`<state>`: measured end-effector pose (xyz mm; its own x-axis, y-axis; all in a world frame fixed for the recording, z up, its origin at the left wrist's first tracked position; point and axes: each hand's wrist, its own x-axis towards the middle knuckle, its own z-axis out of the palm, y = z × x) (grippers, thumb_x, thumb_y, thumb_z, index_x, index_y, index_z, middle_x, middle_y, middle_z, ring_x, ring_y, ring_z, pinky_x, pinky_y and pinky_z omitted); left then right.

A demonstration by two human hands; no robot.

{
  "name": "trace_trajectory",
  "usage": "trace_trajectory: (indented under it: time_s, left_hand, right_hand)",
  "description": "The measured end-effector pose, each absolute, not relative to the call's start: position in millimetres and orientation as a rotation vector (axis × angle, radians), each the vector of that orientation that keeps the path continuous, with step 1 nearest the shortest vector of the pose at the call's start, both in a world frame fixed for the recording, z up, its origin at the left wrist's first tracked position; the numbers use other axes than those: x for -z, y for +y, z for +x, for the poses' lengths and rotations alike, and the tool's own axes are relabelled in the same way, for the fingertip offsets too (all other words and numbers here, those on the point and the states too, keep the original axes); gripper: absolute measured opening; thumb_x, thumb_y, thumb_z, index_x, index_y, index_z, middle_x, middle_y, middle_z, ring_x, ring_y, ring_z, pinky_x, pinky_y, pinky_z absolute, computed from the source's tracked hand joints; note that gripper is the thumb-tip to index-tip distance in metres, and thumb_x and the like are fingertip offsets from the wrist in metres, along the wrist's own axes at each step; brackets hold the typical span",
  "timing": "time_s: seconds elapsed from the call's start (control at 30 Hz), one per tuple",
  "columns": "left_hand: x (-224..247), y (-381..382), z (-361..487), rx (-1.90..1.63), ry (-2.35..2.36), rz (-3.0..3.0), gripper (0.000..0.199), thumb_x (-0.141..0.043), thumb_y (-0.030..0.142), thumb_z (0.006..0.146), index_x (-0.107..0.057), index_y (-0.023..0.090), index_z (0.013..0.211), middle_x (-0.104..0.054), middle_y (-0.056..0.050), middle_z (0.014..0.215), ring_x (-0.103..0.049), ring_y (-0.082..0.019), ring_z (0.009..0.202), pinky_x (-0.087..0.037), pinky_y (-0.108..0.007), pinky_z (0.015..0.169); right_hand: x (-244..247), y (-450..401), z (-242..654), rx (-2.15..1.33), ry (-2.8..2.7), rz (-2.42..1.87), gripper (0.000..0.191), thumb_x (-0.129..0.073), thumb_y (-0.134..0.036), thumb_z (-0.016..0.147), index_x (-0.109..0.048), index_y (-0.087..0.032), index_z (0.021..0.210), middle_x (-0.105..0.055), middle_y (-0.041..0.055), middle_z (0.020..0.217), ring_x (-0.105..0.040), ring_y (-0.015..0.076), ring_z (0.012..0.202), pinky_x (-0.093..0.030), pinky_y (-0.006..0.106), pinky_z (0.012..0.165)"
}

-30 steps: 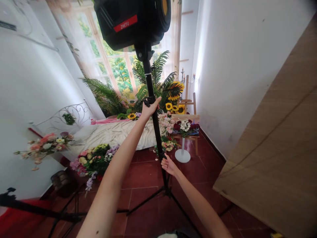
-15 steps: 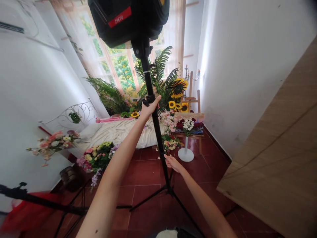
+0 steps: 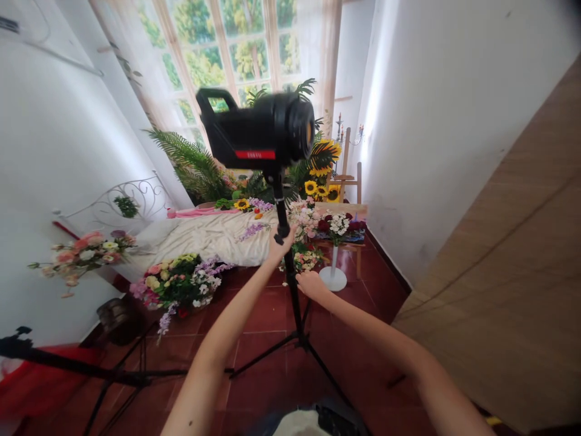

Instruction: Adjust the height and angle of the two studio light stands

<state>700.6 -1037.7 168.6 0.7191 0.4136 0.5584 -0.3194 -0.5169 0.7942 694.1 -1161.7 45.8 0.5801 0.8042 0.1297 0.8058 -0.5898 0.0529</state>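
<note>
Gripping of the light stand (image 3: 295, 309) by the left hand (image 3: 280, 245) is shown in the head view: the pole is encircled just below the lamp (image 3: 258, 133), beside a small clamp collar. Lower on the same pole, its right edge is met by the right hand (image 3: 312, 284), whose fingers are curled in; whether anything is tightly held by them cannot be told, since the fingertips are partly hidden. The lamp, black with a red label and a looped handle, is carried at the top of the stand, with its round front turned to the right side of the view. The stand is held near upright in the middle of the view, its legs spread over the red tiled floor (image 3: 258, 345).

Behind it, a bed (image 3: 195, 236) is covered with cream cloth, and a bright window (image 3: 240, 54) is framed by pale curtains. Sunflowers (image 3: 320, 189) are placed near a wooden easel (image 3: 347, 157). White and dark red flowers are seen above a white pedestal (image 3: 334, 278). At the left, a second stand (image 3: 77, 362) is seen near red cloth (image 3: 36, 393); the right side is filled by a wooden panel (image 3: 499, 272).
</note>
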Motion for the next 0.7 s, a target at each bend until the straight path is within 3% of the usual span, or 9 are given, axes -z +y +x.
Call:
trace_trajectory:
  time_s: [0.1,0.2,0.43,0.53,0.7]
  left_hand:
    - [-113.0,-1044.0,693.1,-0.899,0.126,1.883,0.034,-0.062,0.047,0.074,-0.052,0.018,0.060,-0.053,0.000,0.053,-0.049,-0.013,0.051,-0.041,-0.027,0.053]
    - [-86.5,-1048.4,690.3,-0.902,0.171,1.841,0.034,-0.060,0.049,0.074,-0.053,0.018,0.064,-0.053,0.000,0.057,-0.051,-0.013,0.055,-0.043,-0.027,0.056]
    - [-82.8,-1047.8,688.2,-0.869,0.172,1.693,0.034,-0.065,0.050,0.070,-0.053,0.018,0.067,-0.053,0.000,0.058,-0.051,-0.013,0.055,-0.042,-0.025,0.055]
    - [-74.9,-1045.6,685.1,-0.800,0.183,1.659,0.033,-0.067,0.049,0.069,-0.053,0.019,0.069,-0.054,0.000,0.059,-0.051,-0.013,0.054,-0.042,-0.025,0.054]
    - [-67.9,-1039.0,685.1,-0.773,0.117,1.656,0.033,-0.070,0.047,0.067,-0.054,0.018,0.069,-0.056,-0.001,0.062,-0.051,-0.013,0.057,-0.043,-0.026,0.059]
  right_hand:
    - [-45.6,-1160.8,691.0,0.213,-1.367,-2.819,0.016,-0.050,-0.020,0.086,-0.062,-0.012,0.092,-0.067,0.0141,0.089,-0.061,0.0244,0.091,-0.044,0.029,0.071]
    - [-44.4,-1159.1,689.6,0.199,-1.327,-2.833,0.016,-0.052,-0.022,0.086,-0.062,-0.013,0.094,-0.067,0.0139,0.089,-0.062,0.0234,0.089,-0.044,0.028,0.071]
    - [-39.6,-1158.0,691.3,0.096,-1.201,-2.724,0.034,-0.044,-0.041,0.091,-0.062,-0.013,0.091,-0.066,0.0181,0.084,-0.063,0.0273,0.086,-0.044,0.032,0.072]
    - [-37.7,-1163.2,694.8,0.040,-1.138,-2.618,0.044,-0.044,-0.055,0.087,-0.062,-0.015,0.089,-0.067,0.0193,0.085,-0.063,0.0286,0.085,-0.043,0.034,0.075]
    - [-38.6,-1172.1,705.7,0.038,-1.133,-2.601,0.049,-0.046,-0.063,0.082,-0.063,-0.016,0.085,-0.068,0.0184,0.085,-0.063,0.0281,0.084,-0.042,0.034,0.076]
